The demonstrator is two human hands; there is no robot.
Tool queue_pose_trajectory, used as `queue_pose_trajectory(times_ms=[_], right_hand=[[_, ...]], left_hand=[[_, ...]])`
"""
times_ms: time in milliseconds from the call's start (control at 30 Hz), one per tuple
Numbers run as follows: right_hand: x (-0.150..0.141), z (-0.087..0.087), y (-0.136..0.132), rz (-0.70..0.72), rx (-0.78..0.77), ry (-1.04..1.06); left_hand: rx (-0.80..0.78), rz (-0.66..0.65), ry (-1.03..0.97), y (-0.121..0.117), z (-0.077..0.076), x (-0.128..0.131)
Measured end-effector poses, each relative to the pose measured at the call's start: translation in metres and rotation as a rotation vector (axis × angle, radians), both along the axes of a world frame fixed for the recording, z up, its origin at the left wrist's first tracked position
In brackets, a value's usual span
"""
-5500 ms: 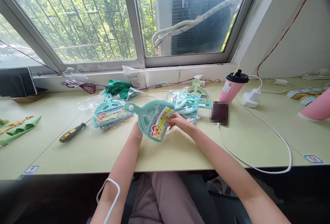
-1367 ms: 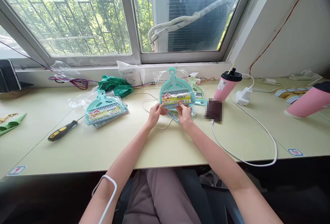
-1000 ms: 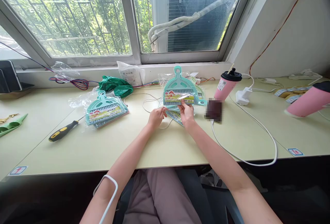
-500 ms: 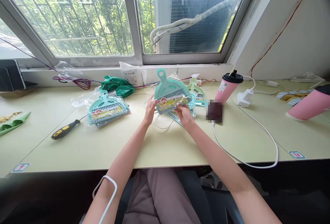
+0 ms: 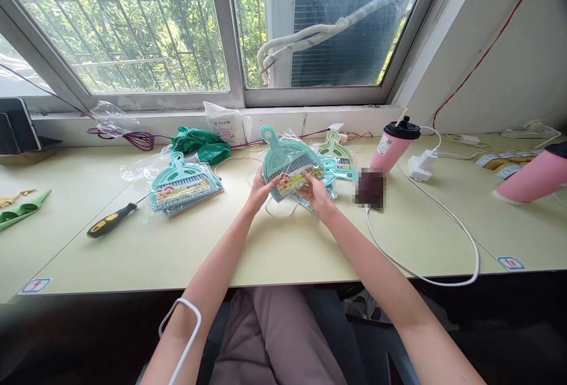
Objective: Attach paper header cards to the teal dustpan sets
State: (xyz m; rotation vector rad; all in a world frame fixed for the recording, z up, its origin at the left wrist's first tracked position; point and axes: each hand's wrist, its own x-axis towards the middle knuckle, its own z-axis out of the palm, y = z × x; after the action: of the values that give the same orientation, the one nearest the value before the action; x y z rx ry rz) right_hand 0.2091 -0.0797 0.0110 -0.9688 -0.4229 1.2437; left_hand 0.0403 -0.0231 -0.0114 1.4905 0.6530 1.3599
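Between my two hands I hold a teal dustpan and brush set [image 5: 290,163] in clear wrapping, tilted, its round-holed handle pointing up and left. My left hand [image 5: 262,191] grips its lower left edge, thumb over the front. On the lower right edge, my right hand [image 5: 318,193] closes with its thumb across the printed label. Behind and right of it lie more wrapped sets, among them a green dustpan [image 5: 335,147] and a teal one partly hidden by my hands. Another pile of teal dustpan sets [image 5: 183,184] rests to the left.
A black and yellow screwdriver [image 5: 111,221] lies on the left of the table [image 5: 146,261]. Right of my hands are a pixelated dark object [image 5: 371,189] with a white cable, a pink cup [image 5: 390,152] and a white plug adapter [image 5: 422,165]. A green bag [image 5: 201,146] sits near the window.
The dustpan set has turned, its handle swinging left and its lower edge tipping. My left thumb has come over the front, and my right thumb has shifted onto the label.
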Motion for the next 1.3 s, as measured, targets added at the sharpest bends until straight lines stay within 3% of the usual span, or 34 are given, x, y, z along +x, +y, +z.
queue_pose_trajectory(times_ms=[233,567,833,1000,1300], right_hand=[[0.003,0.001,-0.001,-0.006,-0.039,-0.006],[0.013,0.001,0.002,-0.169,-0.100,0.010],[0.017,0.003,0.001,-0.044,-0.118,-0.069],[0.016,0.002,0.002,-0.109,-0.150,-0.116],[0.019,0.004,0.000,-0.100,-0.167,-0.129]], left_hand=[[-0.040,-0.049,0.009,0.001,-0.006,0.002],[-0.083,-0.119,0.038,-0.010,0.005,-0.002],[-0.184,-0.145,0.036,0.000,-0.003,-0.007],[-0.178,-0.227,0.056,-0.005,0.001,-0.009],[-0.173,-0.228,0.054,-0.010,0.004,-0.005]])
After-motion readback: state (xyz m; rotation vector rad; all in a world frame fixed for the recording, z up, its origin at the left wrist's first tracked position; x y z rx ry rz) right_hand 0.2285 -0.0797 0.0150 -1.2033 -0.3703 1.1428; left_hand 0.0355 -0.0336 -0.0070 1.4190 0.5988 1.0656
